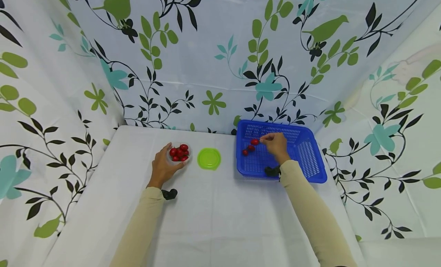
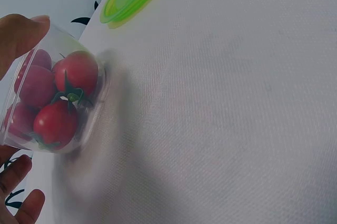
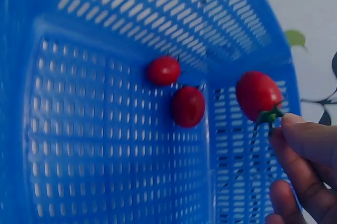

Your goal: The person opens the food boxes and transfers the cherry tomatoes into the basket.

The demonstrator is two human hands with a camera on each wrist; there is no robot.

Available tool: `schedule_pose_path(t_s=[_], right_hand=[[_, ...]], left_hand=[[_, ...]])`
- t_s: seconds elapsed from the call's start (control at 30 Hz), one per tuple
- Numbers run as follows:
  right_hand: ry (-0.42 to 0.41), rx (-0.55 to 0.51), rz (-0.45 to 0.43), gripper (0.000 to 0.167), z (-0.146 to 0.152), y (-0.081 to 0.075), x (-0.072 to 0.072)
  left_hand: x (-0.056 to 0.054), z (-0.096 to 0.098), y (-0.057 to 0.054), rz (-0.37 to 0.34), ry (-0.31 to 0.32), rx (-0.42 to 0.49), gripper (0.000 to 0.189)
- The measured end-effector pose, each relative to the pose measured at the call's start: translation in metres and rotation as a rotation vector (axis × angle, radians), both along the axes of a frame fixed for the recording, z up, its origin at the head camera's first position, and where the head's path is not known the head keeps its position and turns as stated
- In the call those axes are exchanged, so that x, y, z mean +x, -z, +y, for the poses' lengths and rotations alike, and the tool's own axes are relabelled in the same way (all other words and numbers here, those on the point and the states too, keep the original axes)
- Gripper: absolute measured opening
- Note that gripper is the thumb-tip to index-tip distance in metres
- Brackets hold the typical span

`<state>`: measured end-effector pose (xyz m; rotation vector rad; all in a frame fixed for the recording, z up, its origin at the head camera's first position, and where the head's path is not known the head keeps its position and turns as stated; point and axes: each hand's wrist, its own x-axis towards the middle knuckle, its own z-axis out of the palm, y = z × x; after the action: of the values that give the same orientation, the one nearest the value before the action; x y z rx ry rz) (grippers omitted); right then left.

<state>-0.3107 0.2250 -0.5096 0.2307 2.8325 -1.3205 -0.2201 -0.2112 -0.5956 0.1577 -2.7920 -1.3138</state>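
My left hand (image 1: 163, 167) holds a small clear plastic container (image 2: 57, 42) with several red cherry tomatoes (image 1: 179, 152) inside; thumb and fingers lie on opposite sides of it in the left wrist view. Over the blue basket (image 1: 310, 150), my right hand (image 1: 276, 145) pinches a cherry tomato (image 3: 258, 96) by its green stem between thumb and forefinger. Two more cherry tomatoes, a smaller-looking one (image 3: 164, 70) and a darker one (image 3: 187, 106), lie on the basket's floor near one wall.
A bright green lid (image 1: 209, 158) lies on the white-covered table (image 1: 213, 205) between the container and the basket. Behind the table hangs a leaf-and-bird patterned cloth (image 1: 193, 75). The basket has slotted walls and stands at the table's right side.
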Motion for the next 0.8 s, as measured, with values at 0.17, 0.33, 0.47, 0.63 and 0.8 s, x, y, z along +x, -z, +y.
schedule_pose_path(t_s=[0.17,0.33,0.47,0.63,0.8], right_hand=[[-0.006,0.006,-0.087,0.020,0.009,0.005,-0.003],[-0.009,0.046,-0.157,0.021,0.016,0.008,-0.007],[-0.008,0.091,-0.197,0.019,0.020,0.011,-0.011],[-0.007,0.137,-0.219,0.018,0.023,0.017,-0.013],[-0.017,0.156,-0.212,0.019,0.025,0.020,-0.013]], left_hand=[[0.000,0.000,-0.001,-0.003,-0.004,-0.008,0.102],[0.000,0.000,-0.002,-0.001,-0.005,-0.003,0.101],[0.000,0.000,-0.001,-0.007,-0.002,-0.007,0.102],[-0.001,0.000,0.000,-0.012,0.000,-0.015,0.103],[0.000,0.001,0.000,-0.011,-0.003,-0.005,0.103]])
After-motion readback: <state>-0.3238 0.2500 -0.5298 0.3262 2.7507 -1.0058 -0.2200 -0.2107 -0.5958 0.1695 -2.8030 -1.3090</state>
